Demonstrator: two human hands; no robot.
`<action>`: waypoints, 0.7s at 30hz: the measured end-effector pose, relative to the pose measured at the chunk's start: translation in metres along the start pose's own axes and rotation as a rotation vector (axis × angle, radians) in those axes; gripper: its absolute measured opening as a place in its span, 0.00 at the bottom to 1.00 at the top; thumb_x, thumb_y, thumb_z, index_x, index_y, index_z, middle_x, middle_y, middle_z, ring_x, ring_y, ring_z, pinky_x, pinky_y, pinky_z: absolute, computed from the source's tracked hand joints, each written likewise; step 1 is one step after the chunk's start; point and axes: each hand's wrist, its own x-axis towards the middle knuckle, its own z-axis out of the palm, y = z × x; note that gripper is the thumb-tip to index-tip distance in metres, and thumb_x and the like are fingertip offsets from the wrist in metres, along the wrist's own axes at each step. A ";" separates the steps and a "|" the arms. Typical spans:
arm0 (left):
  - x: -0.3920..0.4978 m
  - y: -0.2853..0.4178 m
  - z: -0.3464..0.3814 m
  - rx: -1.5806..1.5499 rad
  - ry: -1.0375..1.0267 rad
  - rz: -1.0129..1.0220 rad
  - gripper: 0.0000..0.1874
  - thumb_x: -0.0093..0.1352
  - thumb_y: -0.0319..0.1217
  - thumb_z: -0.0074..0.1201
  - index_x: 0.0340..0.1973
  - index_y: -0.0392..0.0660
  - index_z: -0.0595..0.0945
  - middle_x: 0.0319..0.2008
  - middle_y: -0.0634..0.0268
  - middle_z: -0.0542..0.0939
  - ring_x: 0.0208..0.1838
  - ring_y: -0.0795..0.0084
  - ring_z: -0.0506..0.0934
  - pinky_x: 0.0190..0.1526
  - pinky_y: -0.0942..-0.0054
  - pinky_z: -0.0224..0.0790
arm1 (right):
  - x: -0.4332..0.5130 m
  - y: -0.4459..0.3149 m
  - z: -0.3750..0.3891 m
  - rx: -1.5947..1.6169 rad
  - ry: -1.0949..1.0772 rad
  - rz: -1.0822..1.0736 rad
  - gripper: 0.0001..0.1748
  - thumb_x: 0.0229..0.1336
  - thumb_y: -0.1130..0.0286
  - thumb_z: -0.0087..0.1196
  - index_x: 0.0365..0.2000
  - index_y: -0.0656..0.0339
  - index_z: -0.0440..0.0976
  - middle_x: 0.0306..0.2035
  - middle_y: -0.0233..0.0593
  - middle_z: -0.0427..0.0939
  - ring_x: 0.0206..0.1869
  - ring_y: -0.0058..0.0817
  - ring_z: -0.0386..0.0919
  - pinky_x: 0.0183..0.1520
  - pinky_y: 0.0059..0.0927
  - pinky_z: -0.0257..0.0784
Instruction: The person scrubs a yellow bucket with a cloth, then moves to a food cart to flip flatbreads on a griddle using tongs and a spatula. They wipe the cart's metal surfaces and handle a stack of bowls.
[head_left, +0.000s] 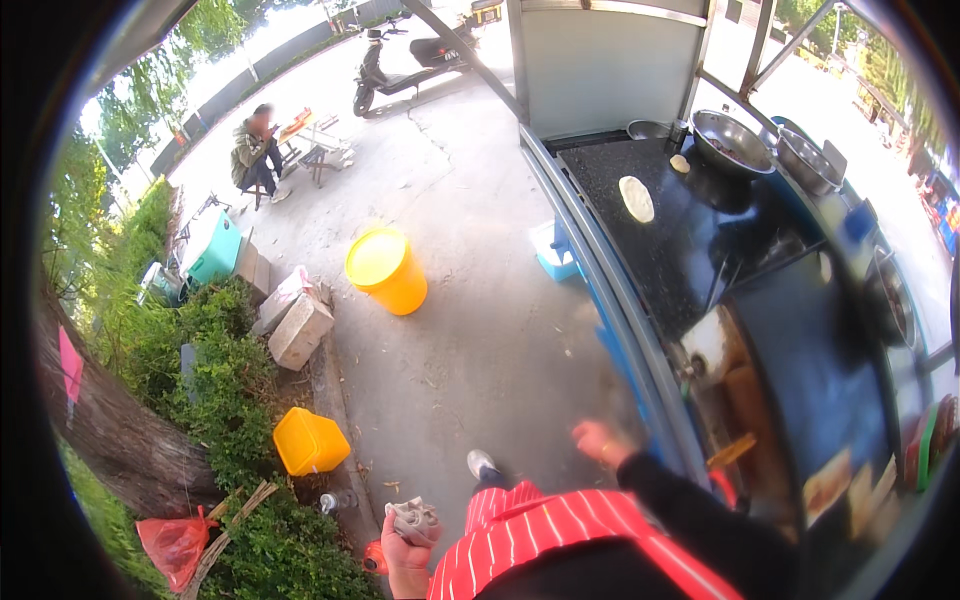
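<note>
My left hand (405, 556), low in the view, grips a crumpled grey-beige cloth (417, 522). My right hand (598, 441) hangs beside the metal-edged stall counter, blurred by motion. Nothing shows in it, and how its fingers lie is unclear. On the black countertop (592, 169) lie a flat oval piece of dough (636, 199) and a small dough piece (679, 163). Just beyond them stands a steel bowl (742, 166) with dark contents. Nearer to me, a blurred griddle area (817, 352) has browned flat pieces (827, 480) at its near end.
A round yellow bucket (399, 285) stands ahead on the concrete, and a square yellow container (315, 442) sits left by the kerb. Concrete blocks (301, 334) and shrubs (225, 375) line the left. Farther off, a person (256, 154) sits by a low table; a scooter (409, 71) is parked behind.
</note>
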 end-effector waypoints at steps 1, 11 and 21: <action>0.029 0.016 0.010 -0.001 -0.036 0.017 0.21 0.74 0.45 0.43 0.52 0.43 0.76 0.50 0.57 0.79 0.52 0.51 0.78 0.53 0.47 0.72 | 0.013 -0.010 0.004 0.037 -0.023 0.061 0.15 0.50 0.76 0.56 0.41 0.54 0.82 0.43 0.47 0.83 0.49 0.40 0.81 0.52 0.37 0.75; 0.197 0.203 0.117 -0.016 -0.196 0.073 0.21 0.74 0.48 0.44 0.51 0.45 0.77 0.48 0.60 0.81 0.50 0.54 0.78 0.52 0.52 0.72 | 0.114 -0.202 -0.020 -0.018 0.127 -0.145 0.15 0.53 0.71 0.54 0.42 0.59 0.82 0.41 0.46 0.84 0.45 0.39 0.83 0.50 0.36 0.77; 0.337 0.250 0.294 0.088 -0.215 -0.019 0.22 0.74 0.48 0.45 0.54 0.46 0.76 0.51 0.60 0.80 0.52 0.55 0.77 0.51 0.52 0.72 | 0.317 -0.415 -0.192 0.494 0.348 -0.441 0.14 0.57 0.69 0.53 0.42 0.61 0.80 0.29 0.37 0.82 0.31 0.19 0.79 0.37 0.27 0.75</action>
